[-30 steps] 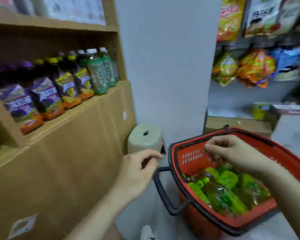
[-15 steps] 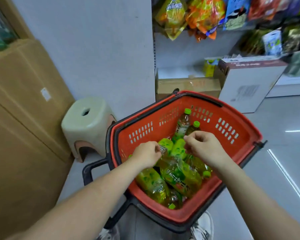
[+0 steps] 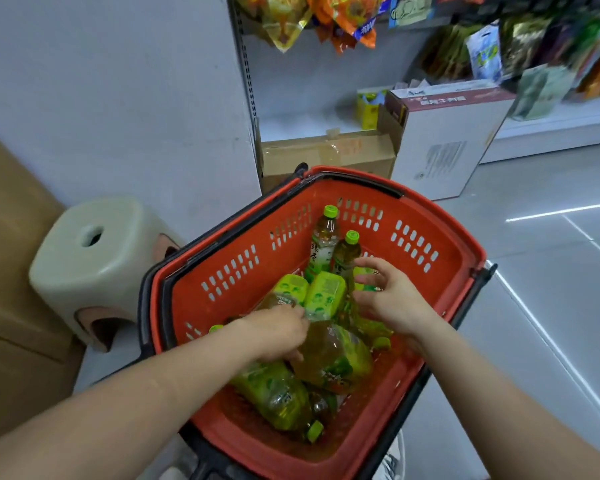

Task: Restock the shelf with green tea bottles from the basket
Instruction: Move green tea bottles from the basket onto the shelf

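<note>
Mostly heaped in the near red plastic basket (image 3: 444, 237), the clear plastic green-capped green tea bottles (image 3: 329, 362) look full, heavy and slick; best gripped around the labelled waist. The right hand (image 3: 392, 299) hovers, fingers spread; the left hand (image 3: 278, 336) lies on one bottle, grip unclear.

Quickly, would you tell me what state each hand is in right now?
Left hand: on a lying green tea bottle; grip cannot be told.
Right hand: open, holding nothing.

Left hand (image 3: 278, 336) curled (right hand (image 3: 392, 296) spread)
</note>
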{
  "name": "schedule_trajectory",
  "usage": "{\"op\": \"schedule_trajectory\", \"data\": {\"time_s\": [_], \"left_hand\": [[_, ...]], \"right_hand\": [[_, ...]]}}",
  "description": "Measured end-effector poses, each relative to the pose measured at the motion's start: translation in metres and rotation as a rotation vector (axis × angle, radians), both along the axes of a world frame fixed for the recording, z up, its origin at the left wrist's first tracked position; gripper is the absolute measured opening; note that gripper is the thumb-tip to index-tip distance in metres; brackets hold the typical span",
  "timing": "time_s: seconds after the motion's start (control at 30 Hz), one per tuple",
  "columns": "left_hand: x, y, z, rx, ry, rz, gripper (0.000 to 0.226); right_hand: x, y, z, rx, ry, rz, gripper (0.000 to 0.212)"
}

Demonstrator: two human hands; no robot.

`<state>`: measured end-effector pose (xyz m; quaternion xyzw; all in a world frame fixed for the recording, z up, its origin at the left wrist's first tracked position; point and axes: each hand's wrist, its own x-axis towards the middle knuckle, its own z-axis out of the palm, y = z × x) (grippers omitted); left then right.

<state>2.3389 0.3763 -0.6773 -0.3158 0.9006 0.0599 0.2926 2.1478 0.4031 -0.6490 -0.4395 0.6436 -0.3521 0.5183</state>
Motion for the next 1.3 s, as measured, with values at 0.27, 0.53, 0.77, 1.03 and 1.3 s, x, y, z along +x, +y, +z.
{"op": "schedule_trajectory", "data": {"time_s": [0.27,0.53,0.77,1.03,1.3], "left_hand": [[-0.007,0.021,0.045,-0.3,0.385,-0.042,0.035],[-0.005,-0.005,0.121,-0.215,1.128,0.208,0.021],[-0.033,-0.061,0.089,0.045,1.372,0.438,0.018],[-0.068,-0.153,-0.018,-0.105,0.717,0.672,0.052],[-0.112,-0.189,-0.035,-0.302,0.472,0.585,0.051]], "right_hand": [[-0.016,0.014,0.008,0.149,-0.31,0.546,0.098],[-0.022,-0.016,0.064,-0.08,-0.144,0.666,0.093],[-0.027,-0.024,0.062,-0.167,0.102,0.483,0.085],[-0.067,-0.066,0.034,-0.243,-0.058,-0.22,0.1],[-0.081,-0.067,0.006,-0.112,-0.094,-0.274,0.098]]}}
